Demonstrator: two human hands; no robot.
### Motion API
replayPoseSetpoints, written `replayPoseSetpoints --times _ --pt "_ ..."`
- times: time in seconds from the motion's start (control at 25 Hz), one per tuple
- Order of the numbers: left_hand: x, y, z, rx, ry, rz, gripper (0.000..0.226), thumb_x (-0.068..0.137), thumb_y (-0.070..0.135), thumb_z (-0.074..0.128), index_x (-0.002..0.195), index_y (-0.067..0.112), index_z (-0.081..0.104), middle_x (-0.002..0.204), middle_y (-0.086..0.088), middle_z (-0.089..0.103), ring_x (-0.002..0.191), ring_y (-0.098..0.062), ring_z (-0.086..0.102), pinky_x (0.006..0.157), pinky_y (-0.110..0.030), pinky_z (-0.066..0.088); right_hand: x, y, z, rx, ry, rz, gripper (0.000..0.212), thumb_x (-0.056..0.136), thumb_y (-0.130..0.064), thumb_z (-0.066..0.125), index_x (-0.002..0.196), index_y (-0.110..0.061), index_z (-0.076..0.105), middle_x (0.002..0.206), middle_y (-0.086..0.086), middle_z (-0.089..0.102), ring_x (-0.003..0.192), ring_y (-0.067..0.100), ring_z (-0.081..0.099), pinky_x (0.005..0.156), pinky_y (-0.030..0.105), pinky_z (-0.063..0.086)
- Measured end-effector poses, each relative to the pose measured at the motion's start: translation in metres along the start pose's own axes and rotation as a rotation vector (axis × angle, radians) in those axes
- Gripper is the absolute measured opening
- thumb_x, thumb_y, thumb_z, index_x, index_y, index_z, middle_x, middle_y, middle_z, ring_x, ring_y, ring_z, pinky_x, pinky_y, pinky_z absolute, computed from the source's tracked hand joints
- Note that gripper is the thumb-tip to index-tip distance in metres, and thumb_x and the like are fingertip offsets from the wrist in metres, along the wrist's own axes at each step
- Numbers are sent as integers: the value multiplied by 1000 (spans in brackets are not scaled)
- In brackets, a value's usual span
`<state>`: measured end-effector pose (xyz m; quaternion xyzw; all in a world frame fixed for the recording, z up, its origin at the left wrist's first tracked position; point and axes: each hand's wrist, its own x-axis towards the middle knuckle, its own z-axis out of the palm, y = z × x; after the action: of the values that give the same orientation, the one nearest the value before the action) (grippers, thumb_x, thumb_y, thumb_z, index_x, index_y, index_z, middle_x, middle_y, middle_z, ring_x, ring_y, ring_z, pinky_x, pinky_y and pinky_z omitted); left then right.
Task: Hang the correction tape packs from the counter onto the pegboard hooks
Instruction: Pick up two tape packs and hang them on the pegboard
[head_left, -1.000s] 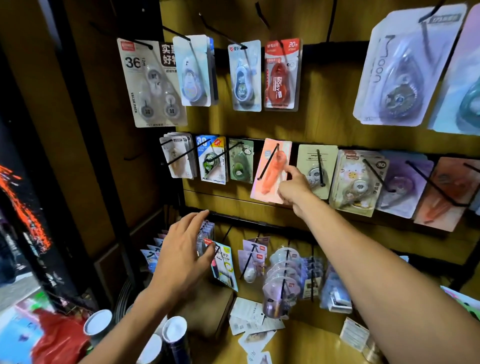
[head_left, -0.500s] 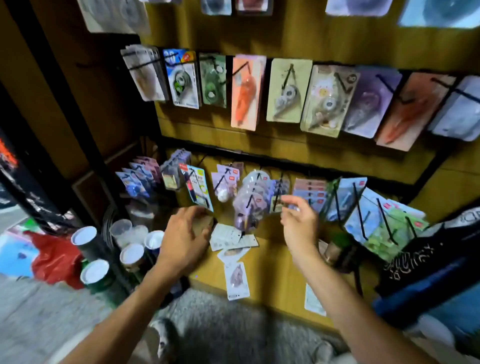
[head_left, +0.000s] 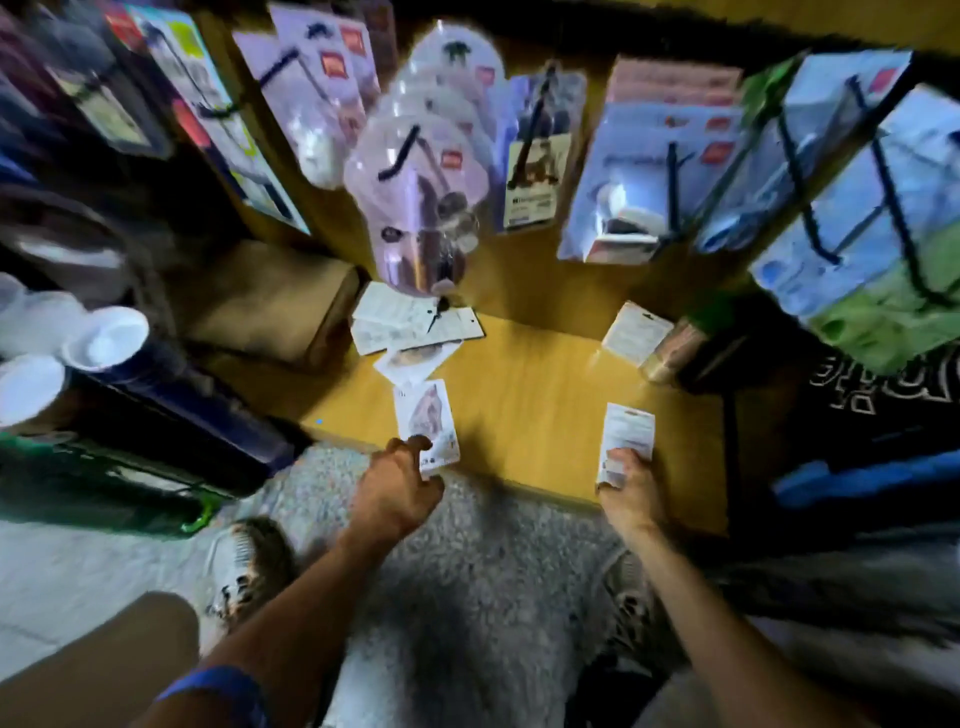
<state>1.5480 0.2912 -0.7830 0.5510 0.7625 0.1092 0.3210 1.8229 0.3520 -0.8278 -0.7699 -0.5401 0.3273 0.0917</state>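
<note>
Floor: grey speckled carpet (head_left: 483, 582) under both forearms, with a worn shoe (head_left: 249, 566) poking in on the left (whole frame is pretty motion-blurred, so small print is unreadable).

Left hand: the left hand (head_left: 397, 491) sits at the near edge of the counter, thumb and fingers pinching the bottom corner of a correction tape pack (head_left: 427, 426). That pack lies flat on the wood, face up, its lower end hanging just over the edge.

Right hand: the right hand (head_left: 626, 480) is curled around the bottom of a second pack (head_left: 626, 439), which shows its white printed back. It's at the counter's near edge too; can't tell if it's lifted or resting on the wood.

Counter: yellowish wooden counter (head_left: 530, 395), the two gripped packs well apart on it.

Loose pile: further back, a small pile of packs (head_left: 415, 325) lies overlapping, backs up, near the wall. One more single pack (head_left: 635, 332) sits to the right, just beside a roll of tape (head_left: 670, 348).

Left side: a brown cardboard box (head_left: 270, 301) and some white-capped tubes (head_left: 104, 338).

Pegboard: at the far end, black hooks (head_left: 672, 187) stick out toward the camera, loaded with hanging packs: clear round-topped blisters (head_left: 415, 208) in the middle, blue and green cards (head_left: 852, 208) on the right.
</note>
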Motion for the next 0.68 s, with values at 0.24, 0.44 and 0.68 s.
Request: replayPoseSetpoints --times 0.24,0.44,0.68 --pt "75 -31 67 347 -114 -43 95 84 35 67 157 31 7 164 -12 4 145 -37 18 105 -54 40 59 23 35 -388 -68 63 89 86 -42 64 155 -29 8 163 10 6 142 39 23 109 49 33" --pt "95 -60 99 298 -60 1 89 93 35 60 157 35 -3 166 -9 -11 150 -41 -2 111 -58 34 58 25 46 -462 -11 -25 91 79 -43 73 151 -28 20 160 8 18 140 36 25 102 51 39" --pt "57 -56 122 48 82 444 54 83 26 57 136 17 60 158 -20 26 150 -36 20 119 -52 22 8 0 81 823 68 109 47 79 11 61 120 -12 61 105 9 68 94 28 63 72 30 53"
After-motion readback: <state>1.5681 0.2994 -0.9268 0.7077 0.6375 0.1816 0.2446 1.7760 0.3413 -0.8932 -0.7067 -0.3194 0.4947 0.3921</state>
